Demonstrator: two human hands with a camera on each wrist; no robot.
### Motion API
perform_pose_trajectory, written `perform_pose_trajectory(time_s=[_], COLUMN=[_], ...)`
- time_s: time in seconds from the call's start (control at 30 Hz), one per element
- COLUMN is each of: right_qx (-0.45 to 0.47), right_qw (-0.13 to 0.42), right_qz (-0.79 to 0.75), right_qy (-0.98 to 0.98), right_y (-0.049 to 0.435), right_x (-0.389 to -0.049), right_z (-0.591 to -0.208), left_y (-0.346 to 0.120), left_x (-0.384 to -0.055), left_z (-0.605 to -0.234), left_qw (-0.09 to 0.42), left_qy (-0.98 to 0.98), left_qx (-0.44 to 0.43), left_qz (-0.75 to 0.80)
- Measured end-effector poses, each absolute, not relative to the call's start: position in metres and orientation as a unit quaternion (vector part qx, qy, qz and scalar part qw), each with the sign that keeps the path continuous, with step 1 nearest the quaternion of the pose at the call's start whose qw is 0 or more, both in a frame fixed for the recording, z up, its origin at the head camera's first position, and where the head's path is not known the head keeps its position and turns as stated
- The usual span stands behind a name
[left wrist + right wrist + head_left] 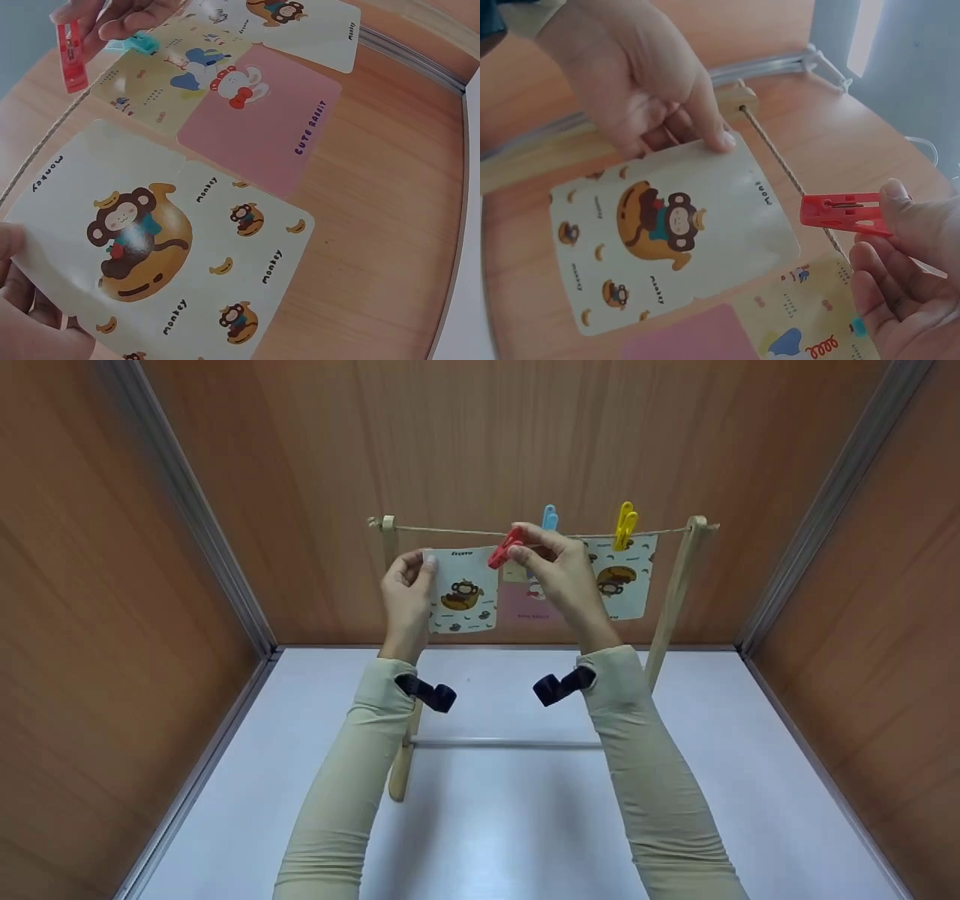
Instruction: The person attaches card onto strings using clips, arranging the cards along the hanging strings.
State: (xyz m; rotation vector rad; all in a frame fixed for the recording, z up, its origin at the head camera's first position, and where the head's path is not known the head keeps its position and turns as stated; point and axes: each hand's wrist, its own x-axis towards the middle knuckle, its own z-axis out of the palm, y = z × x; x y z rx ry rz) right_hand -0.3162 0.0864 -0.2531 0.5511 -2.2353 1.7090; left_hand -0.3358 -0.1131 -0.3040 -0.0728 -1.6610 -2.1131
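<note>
My left hand [409, 596] pinches the upper left edge of a white monkey card [463, 592], held upright just below the rope [450, 531]. The monkey, sitting on a banana, shows plainly in the left wrist view. Between thumb and fingers of my right hand [559, 566] is a red clothespin [844, 212], close to the rope and near the card's upper right corner. Behind that hand a pink and yellow rabbit card [259, 120] hangs under a blue clothespin [550, 517], partly hidden. Further right, a yellow clothespin [625, 525] holds another monkey card [626, 581] on the rope.
The rope runs between two wooden posts; the right post [667, 607] leans beside my right forearm. A pale crossbar [510, 742] joins the stand low down, above the white table [487, 825]. Wood-grain panels [480, 435] enclose the back and sides.
</note>
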Motion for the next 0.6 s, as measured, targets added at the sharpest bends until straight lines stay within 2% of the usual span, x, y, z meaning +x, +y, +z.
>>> perform_pose_trajectory(time_s=[0.27, 0.6], right_qx=[0.181, 0.156], right_qw=[0.134, 0.138], right_qz=[0.607, 0.617], right_qy=[-0.762, -0.759], right_y=[0.079, 0.073], right_x=[-0.318, -0.323], right_z=[-0.242, -0.236], left_y=[-0.107, -0.103], left_x=[-0.341, -0.344], left_z=[-0.298, -0.29], left_qw=[0.239, 0.225], left_qy=[-0.617, -0.617], left_qx=[0.002, 0.021], left_qz=[-0.749, -0.754])
